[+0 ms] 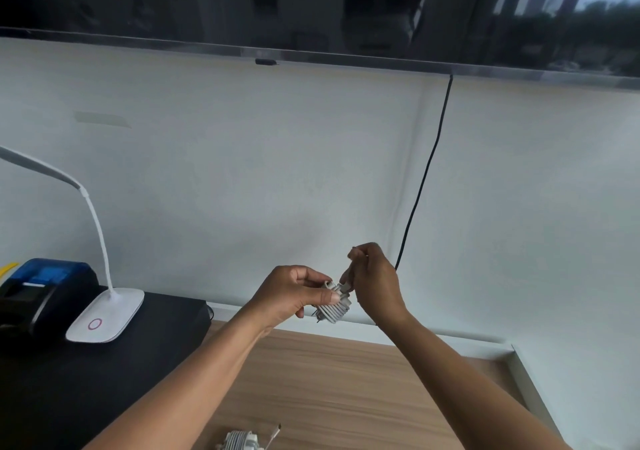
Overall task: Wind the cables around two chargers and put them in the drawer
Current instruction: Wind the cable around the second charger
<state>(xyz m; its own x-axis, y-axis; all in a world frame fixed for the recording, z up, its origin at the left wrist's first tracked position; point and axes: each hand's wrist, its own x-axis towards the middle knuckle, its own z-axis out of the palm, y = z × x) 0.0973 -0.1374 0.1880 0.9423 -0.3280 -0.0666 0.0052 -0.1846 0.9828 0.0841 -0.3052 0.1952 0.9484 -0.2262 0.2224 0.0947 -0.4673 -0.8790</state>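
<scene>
Holding charger [333, 308] — left hand [294, 294], right hand [375, 285]

We hold both bare forearms stretched forward, hands close together. Our left hand [298, 294] grips the charger [334, 309] between thumb and curled fingers; our right hand [375, 281], fingers curled, pinches its top.

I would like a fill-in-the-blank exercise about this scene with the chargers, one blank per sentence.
The left hand grips a charger with its cable ____ around it.
A second charger lies on the ____ desk.
The desk lamp stands on the person's ____ side.
Missing words: wound; wooden; left.
</scene>
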